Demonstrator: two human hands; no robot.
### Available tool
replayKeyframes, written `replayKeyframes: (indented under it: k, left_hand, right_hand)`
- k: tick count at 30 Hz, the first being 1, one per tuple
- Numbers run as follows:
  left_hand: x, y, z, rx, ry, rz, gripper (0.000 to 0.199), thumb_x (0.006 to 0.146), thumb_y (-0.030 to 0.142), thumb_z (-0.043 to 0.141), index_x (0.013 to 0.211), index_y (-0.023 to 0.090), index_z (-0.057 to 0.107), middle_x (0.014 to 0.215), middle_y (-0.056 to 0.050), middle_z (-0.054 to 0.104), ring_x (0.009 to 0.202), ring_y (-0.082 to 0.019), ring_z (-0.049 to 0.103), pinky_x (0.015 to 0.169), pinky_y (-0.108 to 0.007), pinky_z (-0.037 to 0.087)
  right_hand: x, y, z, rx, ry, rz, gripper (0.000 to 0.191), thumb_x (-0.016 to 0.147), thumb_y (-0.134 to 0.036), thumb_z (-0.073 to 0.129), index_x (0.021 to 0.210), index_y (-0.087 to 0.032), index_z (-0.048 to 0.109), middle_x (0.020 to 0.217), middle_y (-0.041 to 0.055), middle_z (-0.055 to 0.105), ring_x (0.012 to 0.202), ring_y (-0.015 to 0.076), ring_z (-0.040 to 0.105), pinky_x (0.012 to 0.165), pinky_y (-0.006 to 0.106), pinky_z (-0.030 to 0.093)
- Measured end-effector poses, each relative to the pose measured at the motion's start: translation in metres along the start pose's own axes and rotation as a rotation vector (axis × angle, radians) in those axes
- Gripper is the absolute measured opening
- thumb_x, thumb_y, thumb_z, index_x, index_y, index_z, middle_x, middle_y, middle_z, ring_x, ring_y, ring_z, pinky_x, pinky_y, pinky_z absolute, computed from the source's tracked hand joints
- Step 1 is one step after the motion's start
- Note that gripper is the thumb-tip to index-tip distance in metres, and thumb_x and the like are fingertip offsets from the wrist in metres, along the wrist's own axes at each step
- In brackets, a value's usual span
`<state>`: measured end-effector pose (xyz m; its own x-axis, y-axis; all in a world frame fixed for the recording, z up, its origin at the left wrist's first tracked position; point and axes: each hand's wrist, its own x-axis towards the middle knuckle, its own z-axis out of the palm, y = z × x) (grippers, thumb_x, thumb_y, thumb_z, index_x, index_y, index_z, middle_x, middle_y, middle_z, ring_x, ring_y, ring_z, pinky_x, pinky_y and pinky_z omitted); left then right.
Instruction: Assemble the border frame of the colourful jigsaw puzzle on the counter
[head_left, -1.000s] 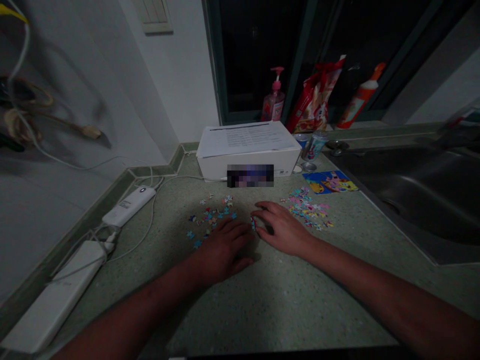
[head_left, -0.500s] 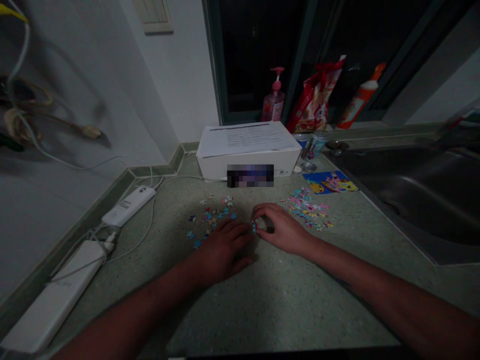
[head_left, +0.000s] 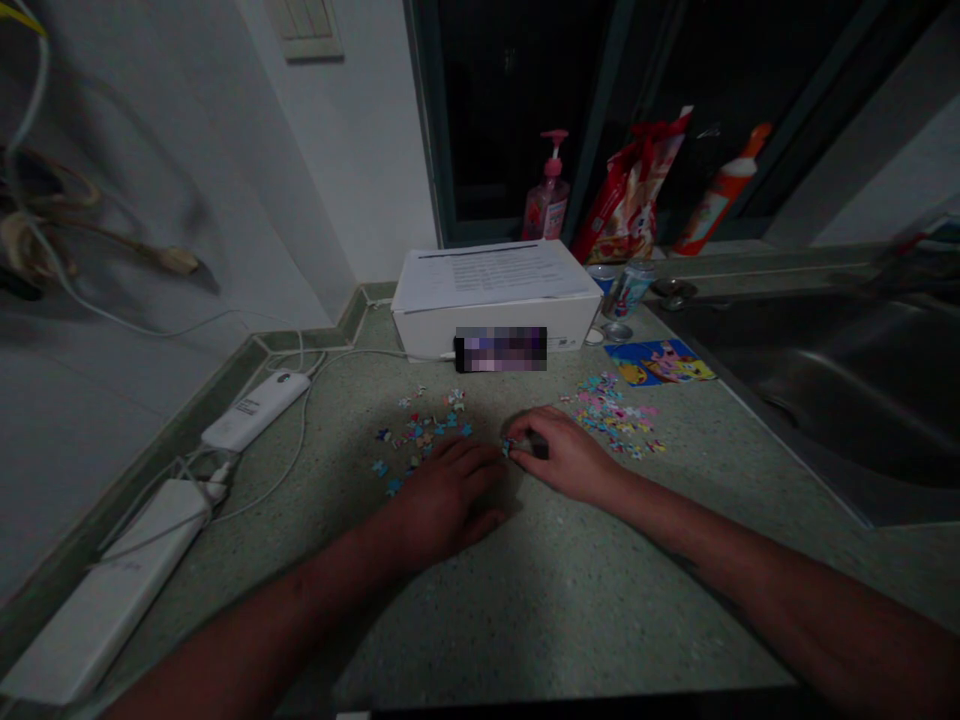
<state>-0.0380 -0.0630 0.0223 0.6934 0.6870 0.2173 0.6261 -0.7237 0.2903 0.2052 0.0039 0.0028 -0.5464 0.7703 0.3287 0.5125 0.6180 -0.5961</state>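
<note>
Two scattered heaps of small jigsaw pieces lie on the speckled green counter point(head_left: 570, 610). The bluish heap point(head_left: 424, 435) is in front of my left hand point(head_left: 448, 497), which rests flat and holds nothing. The pink and yellow heap point(head_left: 611, 413) lies to the right of my right hand point(head_left: 562, 455). Between the hands, my right fingertips curl around a small jigsaw piece point(head_left: 508, 448), partly hiding it. My left fingertips lie just beside that piece.
A white box point(head_left: 427, 335) topped by a printed sheet stands behind the pieces. A picture card point(head_left: 660, 362) lies to its right, near a steel sink point(head_left: 817, 400). White power strips point(head_left: 255, 410) and cables run along the left wall.
My right hand has arched and drawn its fingertips in around the small piece. My left hand has barely moved. The whole view has shifted slightly.
</note>
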Motion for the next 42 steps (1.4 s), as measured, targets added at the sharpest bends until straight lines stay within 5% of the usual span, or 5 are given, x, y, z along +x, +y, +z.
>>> replayKeyframes:
  k: [17,31,42]
  left_hand:
    - [0.0006,-0.0045,0.0026,0.005,-0.057,0.056,0.048,0.101,0.047,0.067,0.138,0.017,0.062,0.148,-0.017,0.064,0.138,-0.035,0.058,0.120,-0.057,0.042]
    - [0.0003,-0.0030,0.0027,0.004,-0.066,0.045,0.049,0.100,0.046,0.069,0.140,0.018,0.063,0.150,-0.016,0.064,0.139,-0.035,0.058,0.122,-0.058,0.039]
    - [0.0002,-0.0033,0.0049,0.024,-0.068,0.040,0.048,0.100,0.045,0.068,0.139,0.017,0.063,0.149,-0.016,0.064,0.139,-0.035,0.058,0.122,-0.058,0.039]
  right_hand:
    - [0.0067,0.0043,0.0046,0.013,0.090,0.118,0.016,0.090,-0.011,0.065,0.091,-0.024,0.074,0.089,0.0020,0.077,0.087,0.0214,0.069,0.082,0.036,0.050]
    - [0.0070,0.0043,0.0054,0.027,0.044,-0.022,0.019,0.085,-0.007,0.068,0.094,-0.024,0.072,0.088,0.0020,0.074,0.091,0.0227,0.068,0.087,0.040,0.050]
    - [0.0098,0.0031,0.0083,-0.008,0.072,0.065,0.015,0.090,-0.011,0.068,0.097,-0.023,0.075,0.086,0.0024,0.074,0.087,0.0226,0.067,0.085,0.038,0.049]
